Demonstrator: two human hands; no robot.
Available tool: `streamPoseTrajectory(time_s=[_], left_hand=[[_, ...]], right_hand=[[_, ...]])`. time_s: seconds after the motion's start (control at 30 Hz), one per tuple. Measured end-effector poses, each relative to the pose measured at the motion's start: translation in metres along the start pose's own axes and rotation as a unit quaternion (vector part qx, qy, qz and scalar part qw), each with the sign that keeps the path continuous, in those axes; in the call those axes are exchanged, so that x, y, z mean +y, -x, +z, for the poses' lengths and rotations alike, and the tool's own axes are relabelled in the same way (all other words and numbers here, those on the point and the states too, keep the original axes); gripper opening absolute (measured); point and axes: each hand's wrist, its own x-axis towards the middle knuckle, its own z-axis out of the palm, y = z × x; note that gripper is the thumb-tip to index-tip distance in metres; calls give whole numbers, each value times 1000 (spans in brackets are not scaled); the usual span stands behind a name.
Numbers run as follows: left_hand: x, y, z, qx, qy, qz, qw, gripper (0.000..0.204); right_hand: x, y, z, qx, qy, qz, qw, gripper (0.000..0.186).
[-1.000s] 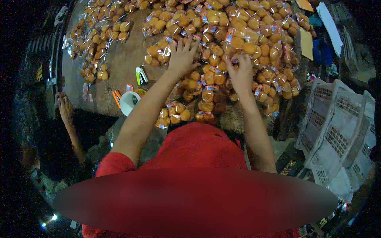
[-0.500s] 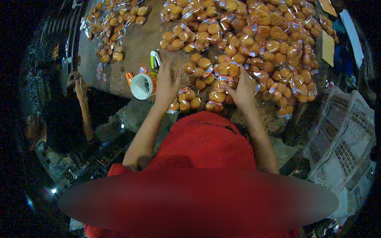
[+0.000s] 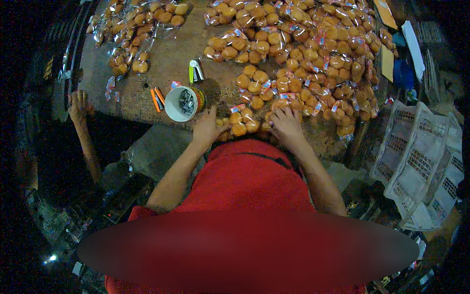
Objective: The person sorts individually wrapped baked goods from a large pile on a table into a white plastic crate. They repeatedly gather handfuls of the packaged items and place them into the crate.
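My left hand (image 3: 207,129) is at the table's near edge, fingers and thumb apart, its thumb side against a partly hidden clear bag of round brown buns (image 3: 223,122). With fingers curled down, my right hand (image 3: 288,126) grips another bag of buns (image 3: 267,122), largely covered by the hand. Between my hands lies a bag of buns (image 3: 244,120) with a red and white label. Left of them stands a white tub (image 3: 169,107) holding small grey metal pieces. Beyond it are a green and white stapler (image 3: 195,71) and orange-handled tools (image 3: 157,99).
Many bagged buns (image 3: 338,68) are heaped across the right of the wooden table (image 3: 164,59). More bags (image 3: 139,22) lie at the far left. Another person's hand (image 3: 78,105) rests by the left edge. White plastic crates (image 3: 416,152) stand at the right.
Both hands have drawn back toward me and lower, to the near edge. The bag between them now shows more fully. The other person's hands have moved apart, one now at the table edge.
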Motion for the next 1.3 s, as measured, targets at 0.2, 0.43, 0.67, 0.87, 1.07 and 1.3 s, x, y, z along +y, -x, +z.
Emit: streamPoseTrajectory(time_s=[0.2, 0.43, 0.67, 0.87, 1.07, 1.3], left_hand=[[-3, 22, -22, 13, 93, 38, 995, 59], [6, 66, -60, 115, 246, -24, 962, 52], [46, 28, 0, 27, 322, -58, 945, 71], [42, 19, -6, 79, 107, 98, 986, 83], [44, -62, -12, -188, -37, 188, 963, 88], [46, -23, -30, -9, -83, 220, 972, 58]], right_hand=[[5, -1, -6, 53, -89, 122, 987, 55], [39, -4, -9, 119, -95, 189, 970, 68], [84, 39, -3, 42, -200, 259, 944, 63], [86, 55, -51, -20, -283, 260, 923, 59], [24, 0, -27, -66, -190, 0, 980, 51], [-29, -5, 3, -104, -90, 101, 985, 34]])
